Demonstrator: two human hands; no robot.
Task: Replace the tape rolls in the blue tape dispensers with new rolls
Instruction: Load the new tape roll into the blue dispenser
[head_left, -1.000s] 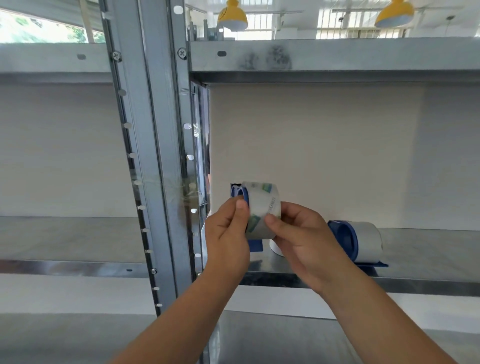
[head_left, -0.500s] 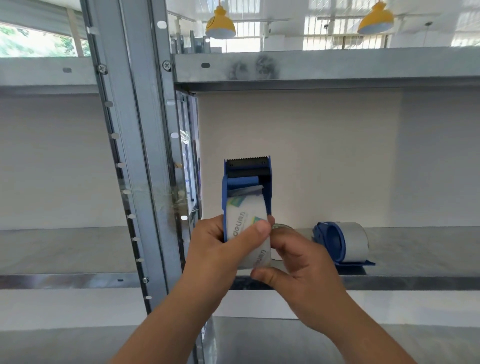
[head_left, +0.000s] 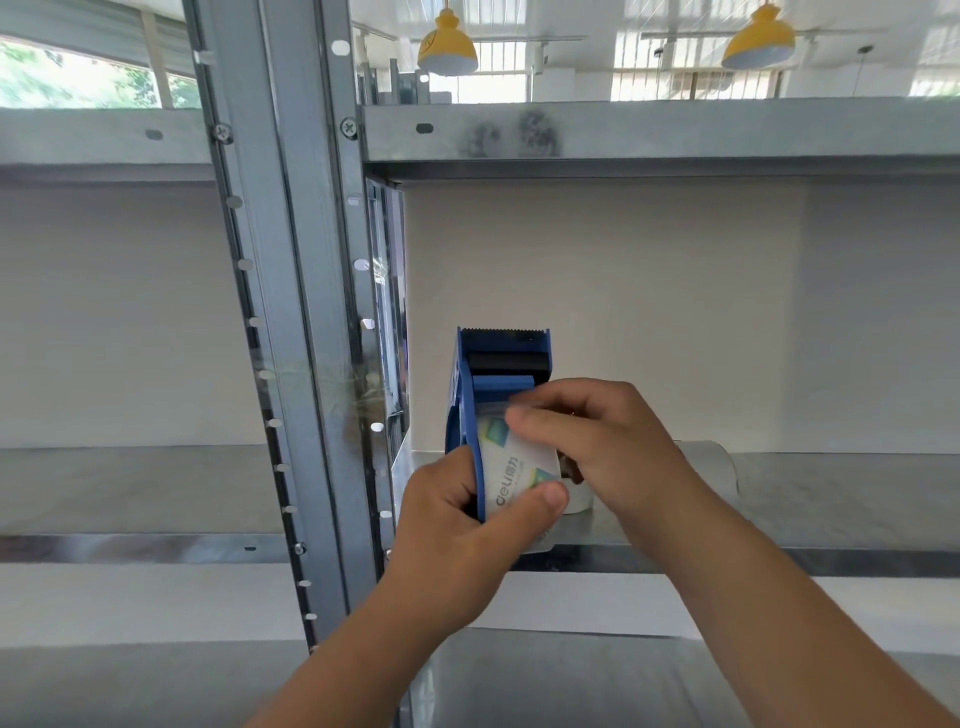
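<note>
My left hand (head_left: 457, 525) holds a blue tape dispenser (head_left: 501, 364) upright in front of the shelf, its toothed cutter at the top. A tape roll (head_left: 511, 473) with a printed label sits inside it. The thumb presses on the roll's face. My right hand (head_left: 602, 441) reaches over the roll from the right, its fingertips pinching the tape's loose end just under the dispenser's blue bar. A second dispenser on the shelf behind is mostly hidden by my right hand; only the pale roll (head_left: 717, 462) in it shows.
A grey metal shelf (head_left: 831, 499) runs across behind my hands, with another shelf (head_left: 675, 135) above and one below. A perforated steel upright (head_left: 291, 312) stands just left of the dispenser. A small white roll (head_left: 579, 501) sits on the shelf under my right hand.
The dispenser turned from sideways to upright with the cutter on top. My right hand moved from under the roll up to its top edge. The view shifted, hiding the second dispenser.
</note>
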